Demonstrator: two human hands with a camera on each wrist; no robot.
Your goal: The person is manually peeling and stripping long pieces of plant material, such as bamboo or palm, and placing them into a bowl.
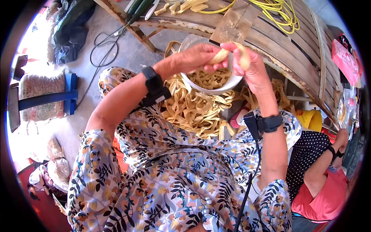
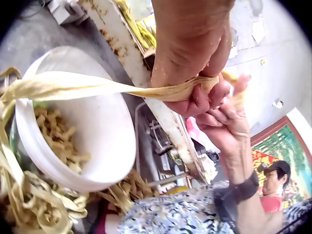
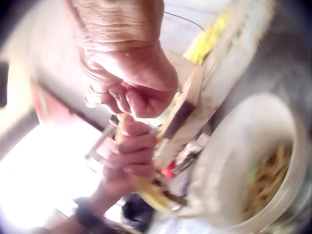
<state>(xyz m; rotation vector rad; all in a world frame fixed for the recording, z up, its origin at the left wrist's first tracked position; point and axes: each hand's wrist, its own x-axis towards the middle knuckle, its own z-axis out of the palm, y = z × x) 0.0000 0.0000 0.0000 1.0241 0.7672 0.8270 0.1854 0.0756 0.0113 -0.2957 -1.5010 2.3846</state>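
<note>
Both hands are raised close together over a white bucket (image 1: 216, 92). My left hand (image 1: 196, 58) grips a long, soft, pale yellow strip (image 2: 63, 87) with curled fingers. Close beside it, my right hand (image 1: 253, 69) pinches the same strip between thumb and fingers. In the left wrist view the strip trails from the left hand across the bucket's mouth. Short yellowish pieces (image 1: 210, 79) lie inside the bucket. Around it on the floor spreads a heap of long, tangled strips (image 1: 185, 108).
Beyond the bucket stands a slatted wooden bench (image 1: 293, 58) with a rusty frame, bearing a small board (image 1: 234, 27) and yellow cord (image 1: 288, 21). Another person (image 1: 320, 185) sits at the right, near a yellow bucket (image 1: 310, 120). A blue-framed chair (image 1: 42, 94) is at left.
</note>
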